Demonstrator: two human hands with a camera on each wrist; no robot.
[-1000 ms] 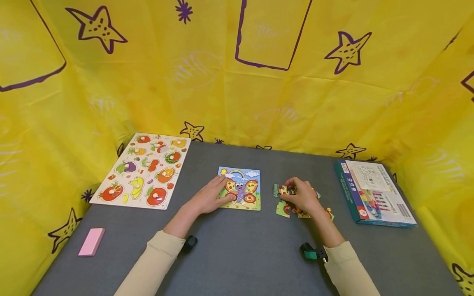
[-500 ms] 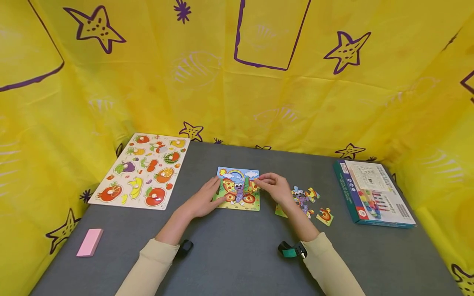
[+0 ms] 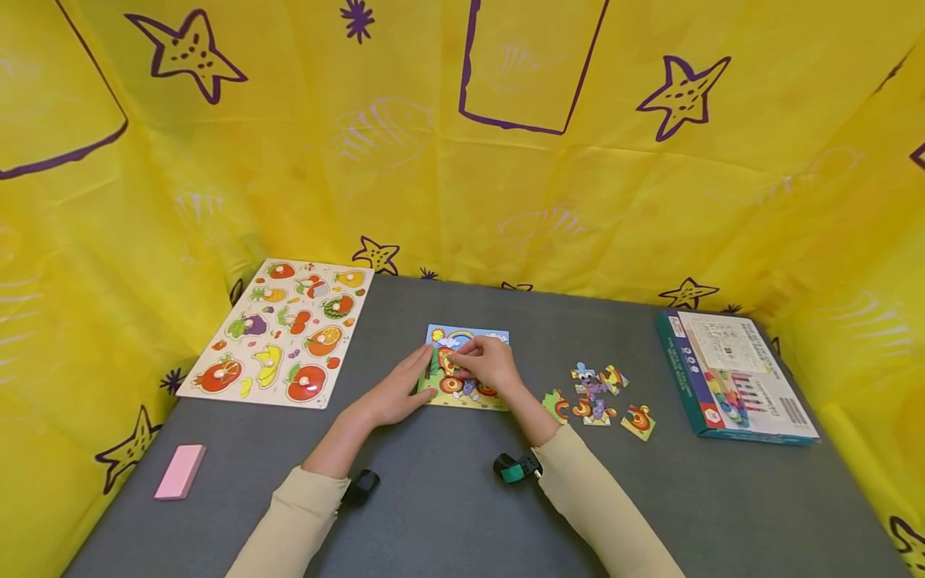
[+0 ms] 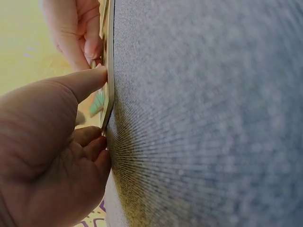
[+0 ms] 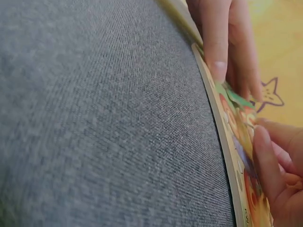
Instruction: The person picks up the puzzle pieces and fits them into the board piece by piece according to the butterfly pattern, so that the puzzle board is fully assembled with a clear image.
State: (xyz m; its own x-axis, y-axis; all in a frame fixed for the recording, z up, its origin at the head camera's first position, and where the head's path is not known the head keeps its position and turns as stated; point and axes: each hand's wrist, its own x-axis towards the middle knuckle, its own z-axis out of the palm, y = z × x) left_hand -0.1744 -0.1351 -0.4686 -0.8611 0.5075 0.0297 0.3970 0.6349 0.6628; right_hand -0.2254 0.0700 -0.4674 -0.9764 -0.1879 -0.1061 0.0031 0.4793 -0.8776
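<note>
The butterfly puzzle board (image 3: 480, 333) lies flat on the grey table. My left hand (image 3: 390, 395) holds its near left corner, thumb on the near edge and fingers along the left edge. With thumb and fingertips, my right hand (image 3: 495, 366) pinches a puzzle piece (image 3: 446, 363) over the board's left part. The piece has a green edge and red and yellow wing print; in the right wrist view the green-edged piece (image 5: 240, 100) appears tilted above the board. My right hand covers much of the butterfly picture.
To the right of the board lie several loose butterfly pieces (image 3: 591, 384). A fruit peg puzzle (image 3: 289, 345) is at the back left, with a pink block (image 3: 180, 472) nearer. A boxed set (image 3: 737, 377) sits on the right. Yellow printed cloth (image 3: 448, 201) surrounds the table.
From the loose pieces at right, my right hand has carried one piece leftward onto the board's left part. My left hand has slid slightly off the picture to the board's edge.
</note>
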